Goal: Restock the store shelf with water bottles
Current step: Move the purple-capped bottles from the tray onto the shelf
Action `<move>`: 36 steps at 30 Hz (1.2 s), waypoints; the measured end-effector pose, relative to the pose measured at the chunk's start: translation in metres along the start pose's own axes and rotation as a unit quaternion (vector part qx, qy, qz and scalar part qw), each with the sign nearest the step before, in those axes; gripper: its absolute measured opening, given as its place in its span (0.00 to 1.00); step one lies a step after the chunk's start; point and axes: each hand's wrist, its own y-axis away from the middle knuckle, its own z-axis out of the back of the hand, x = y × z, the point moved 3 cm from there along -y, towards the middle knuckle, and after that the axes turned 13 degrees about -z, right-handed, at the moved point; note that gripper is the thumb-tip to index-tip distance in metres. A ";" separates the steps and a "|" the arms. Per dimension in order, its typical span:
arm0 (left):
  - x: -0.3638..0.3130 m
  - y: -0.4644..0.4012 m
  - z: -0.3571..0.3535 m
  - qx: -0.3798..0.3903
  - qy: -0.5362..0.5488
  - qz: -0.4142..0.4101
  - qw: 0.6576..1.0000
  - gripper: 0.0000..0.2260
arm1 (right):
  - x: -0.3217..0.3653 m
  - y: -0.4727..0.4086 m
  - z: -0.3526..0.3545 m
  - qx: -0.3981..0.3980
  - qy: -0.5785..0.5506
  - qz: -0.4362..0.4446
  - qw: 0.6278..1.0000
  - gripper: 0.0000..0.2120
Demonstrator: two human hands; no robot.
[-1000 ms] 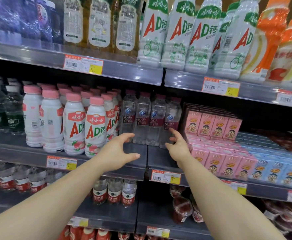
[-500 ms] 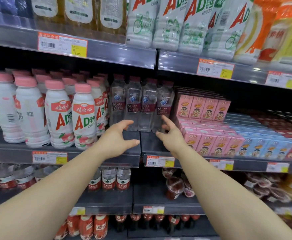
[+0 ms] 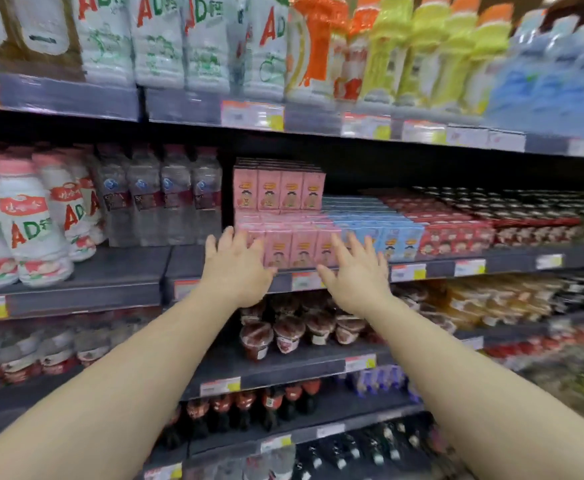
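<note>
From the head camera, both hands reach toward the middle shelf (image 3: 117, 271), fingers spread and grasping nothing. The left hand (image 3: 237, 268) and right hand (image 3: 354, 271) hover in front of the pink juice cartons (image 3: 301, 244). The water bottles (image 3: 160, 199) (clear, with dark labels) stand on that shelf to the left of both hands, apart from them, beside the white milk-drink bottles (image 3: 31, 230).

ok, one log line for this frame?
left hand: open, empty | right hand: open, empty | both at pink cartons | water bottles: untouched, left
</note>
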 end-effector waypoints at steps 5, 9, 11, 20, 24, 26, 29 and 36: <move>-0.200 -0.029 -0.032 0.045 0.038 -0.113 0.992 0.31 | -0.196 0.029 0.043 0.044 0.087 -0.116 0.988 0.33; -0.338 -0.054 -0.042 0.069 0.051 -0.201 0.976 0.31 | -0.324 0.057 0.084 0.040 0.096 -0.205 0.973 0.32; -0.399 -0.066 -0.046 0.070 0.059 -0.241 0.966 0.31 | -0.379 0.071 0.099 0.021 0.098 -0.249 0.963 0.32; -0.599 -0.123 -0.104 0.064 0.073 -0.378 0.921 0.32 | -0.559 0.084 0.110 -0.010 0.078 -0.396 0.915 0.32; -0.669 -0.180 -0.135 0.065 0.087 -0.413 0.904 0.32 | -0.628 0.047 0.105 -0.031 0.075 -0.428 0.900 0.32; -0.701 -0.214 -0.146 0.072 0.102 -0.428 0.895 0.32 | -0.660 0.025 0.104 -0.036 0.067 -0.444 0.893 0.31; -0.744 -0.260 -0.163 0.067 0.113 -0.443 0.887 0.32 | -0.709 -0.008 0.099 -0.043 0.065 -0.462 0.883 0.32; -0.791 -0.326 -0.227 0.079 0.138 -0.444 0.882 0.32 | -0.807 -0.076 0.059 -0.028 0.052 -0.466 0.883 0.33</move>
